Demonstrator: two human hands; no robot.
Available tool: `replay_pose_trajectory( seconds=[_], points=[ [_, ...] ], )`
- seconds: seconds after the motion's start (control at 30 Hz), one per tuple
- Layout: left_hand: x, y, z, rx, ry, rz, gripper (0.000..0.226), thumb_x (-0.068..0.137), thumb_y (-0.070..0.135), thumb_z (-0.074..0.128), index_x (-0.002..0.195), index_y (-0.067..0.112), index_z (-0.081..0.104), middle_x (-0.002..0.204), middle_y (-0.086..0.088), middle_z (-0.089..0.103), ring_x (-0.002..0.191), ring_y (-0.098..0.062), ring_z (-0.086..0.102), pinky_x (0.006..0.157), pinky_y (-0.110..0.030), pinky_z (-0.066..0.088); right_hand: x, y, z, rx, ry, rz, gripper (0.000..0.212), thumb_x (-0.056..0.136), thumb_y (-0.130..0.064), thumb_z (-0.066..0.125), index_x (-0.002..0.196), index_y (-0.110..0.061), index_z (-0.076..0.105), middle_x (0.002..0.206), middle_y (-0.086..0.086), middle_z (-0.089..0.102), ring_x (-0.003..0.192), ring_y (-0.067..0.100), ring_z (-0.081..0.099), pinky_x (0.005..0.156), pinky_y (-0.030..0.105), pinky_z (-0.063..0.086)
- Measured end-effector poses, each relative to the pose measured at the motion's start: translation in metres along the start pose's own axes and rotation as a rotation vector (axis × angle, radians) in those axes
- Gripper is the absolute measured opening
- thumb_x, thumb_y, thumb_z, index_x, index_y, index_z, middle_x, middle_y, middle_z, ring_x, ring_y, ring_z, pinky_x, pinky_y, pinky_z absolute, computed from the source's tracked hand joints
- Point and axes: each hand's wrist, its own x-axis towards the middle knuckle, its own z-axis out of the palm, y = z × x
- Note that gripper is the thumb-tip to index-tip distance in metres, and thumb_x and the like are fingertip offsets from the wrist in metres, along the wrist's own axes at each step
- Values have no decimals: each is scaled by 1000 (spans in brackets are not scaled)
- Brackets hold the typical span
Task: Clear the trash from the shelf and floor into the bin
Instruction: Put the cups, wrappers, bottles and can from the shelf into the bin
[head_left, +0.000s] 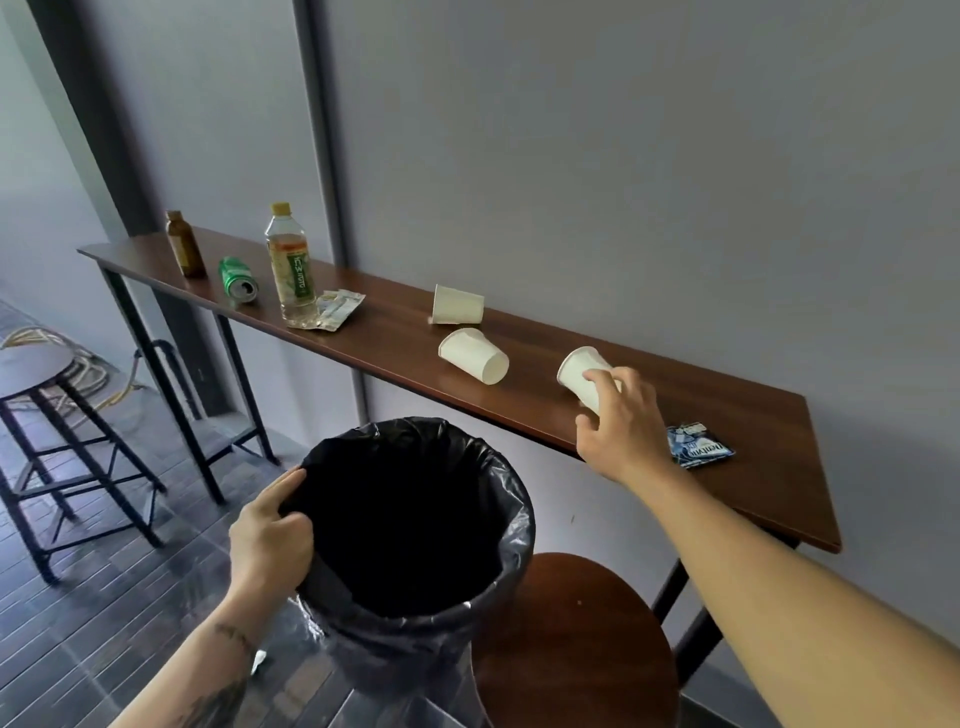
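Note:
My left hand (270, 535) grips the near rim of a bin (498, 525) lined with a black bag, held below the shelf edge. My right hand (621, 426) closes around a white paper cup (579, 371) lying on its side on the long brown shelf (395, 338). Two more white paper cups (475, 356) (458, 305) lie on the shelf to the left. Further left are a crumpled wrapper (337, 307), a tall clear bottle (291, 267) standing upright, a green can (238, 279) on its side and a brown glass bottle (184, 244). A blue wrapper (698, 445) lies right of my right hand.
A round brown stool (576, 639) stands under the shelf, right of the bin. Another stool (36, 364) with a black metal frame is at the left, over coiled cable on the dark tiled floor. A grey wall backs the shelf.

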Motion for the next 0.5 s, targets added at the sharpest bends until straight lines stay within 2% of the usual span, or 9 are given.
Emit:
replay_pose_trajectory(
  seconds=[0.03, 0.1, 0.17, 0.23, 0.3, 0.33, 0.43, 0.5],
  points=[
    [2, 0, 4, -1, 4, -18, 74, 68, -2, 42, 129, 33, 65, 110, -2, 71, 86, -25, 67, 74, -39, 56, 9, 1, 3, -11, -26, 35, 53, 83, -22, 62, 134, -15, 46, 133, 15, 43, 116, 39, 42, 95, 46, 41],
    [6, 2, 11, -10, 6, -28, 74, 68, -3, 42, 130, 30, 65, 105, 3, 70, 79, -15, 65, 70, -32, 54, 24, 3, 9, -37, -39, 104, 59, 84, -25, 63, 137, -18, 41, 133, 15, 41, 117, 39, 42, 93, 46, 42],
    [11, 6, 15, -29, -1, -24, 72, 70, -6, 41, 130, 26, 65, 113, 1, 70, 85, -14, 64, 74, -26, 51, 37, 5, 15, -79, -56, 169, 64, 83, -29, 66, 140, -20, 37, 133, 15, 39, 119, 39, 42, 92, 47, 43],
    [18, 8, 17, -42, -13, -21, 73, 70, -7, 40, 131, 24, 65, 122, -2, 68, 100, -22, 65, 89, -36, 54, 46, 8, 22, -108, -95, 208, 68, 84, -29, 68, 142, -21, 33, 134, 16, 38, 120, 40, 43, 91, 49, 44],
    [26, 6, 18, -45, -24, -26, 72, 70, -6, 39, 131, 23, 64, 126, -4, 67, 108, -27, 64, 96, -44, 52, 52, 11, 27, -98, -92, 223, 67, 85, -26, 70, 140, -20, 32, 132, 19, 41, 116, 43, 46, 86, 50, 46],
    [29, 5, 18, -47, -25, -31, 72, 70, -6, 40, 131, 23, 65, 126, -3, 67, 108, -27, 64, 97, -43, 52, 54, 11, 29, -90, -65, 222, 65, 84, -24, 70, 138, -19, 33, 130, 22, 43, 113, 44, 48, 84, 50, 47],
    [38, 2, 16, -55, -29, -35, 70, 71, -7, 39, 130, 21, 66, 128, -1, 67, 106, -15, 60, 96, -25, 47, 51, 4, 29, -77, 72, 206, 59, 81, -17, 69, 131, -16, 38, 123, 26, 45, 107, 48, 48, 76, 48, 45],
    [44, 0, 16, -60, -35, -33, 70, 71, -6, 40, 129, 22, 66, 128, 0, 67, 107, -12, 58, 99, -20, 42, 45, -10, 28, 5, 170, 179, 55, 77, -18, 65, 126, -16, 39, 118, 27, 46, 103, 48, 48, 72, 45, 42]
  ],
)
